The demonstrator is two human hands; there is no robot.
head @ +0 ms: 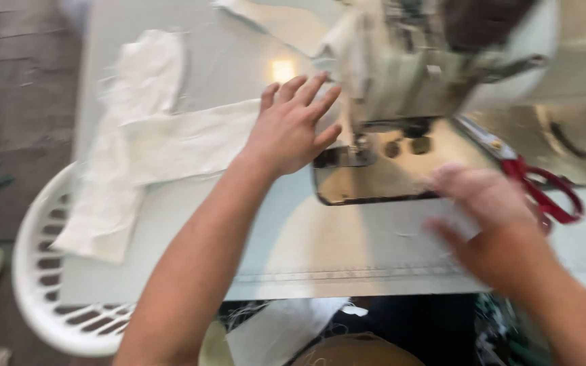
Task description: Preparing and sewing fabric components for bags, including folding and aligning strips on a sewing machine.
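Left hand [291,127] lying flat with fingers spread wide, pressing on white cut fabric piece [171,146] just left of the needle of the cream industrial sewing machine [415,68]. Right hand [490,217] blurring near the shiny metal needle plate [374,179], cannot tell its grip. Red-handled scissors [544,190] lying just beyond the right hand. White slatted plastic basket [42,285] sitting beside the pale table [347,251]
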